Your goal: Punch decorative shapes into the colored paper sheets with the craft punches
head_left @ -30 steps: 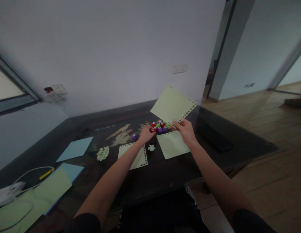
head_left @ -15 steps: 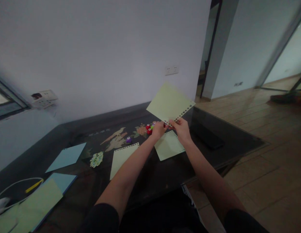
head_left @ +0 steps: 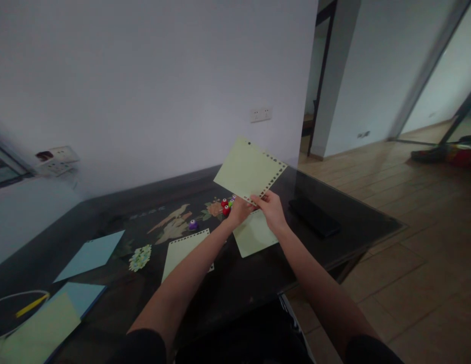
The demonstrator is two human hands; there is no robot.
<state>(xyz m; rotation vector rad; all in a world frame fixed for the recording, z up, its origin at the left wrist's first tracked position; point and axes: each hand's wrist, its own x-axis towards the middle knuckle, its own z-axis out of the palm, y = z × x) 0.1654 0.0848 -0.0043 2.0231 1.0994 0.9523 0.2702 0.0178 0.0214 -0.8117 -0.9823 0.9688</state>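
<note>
Both hands are up over the dark surface [head_left: 258,283] pinching the same pale green sheet [head_left: 246,169], the one with punched holes along its right edge. Right hand [head_left: 272,210] grips the bottom corner, left hand [head_left: 238,211] is clamped on the lower edge right next to it, so the sheet is lifted off the surface and tilted up toward the wall. Underneath them there's another green sheet [head_left: 254,236] lying flat, and a third one with a punched top edge [head_left: 182,250] further left. Small colourful punches [head_left: 226,205] sit in a cluster just behind the left hand, a purple one [head_left: 192,224] a bit apart. Blue paper [head_left: 90,249] is way off left
</note>
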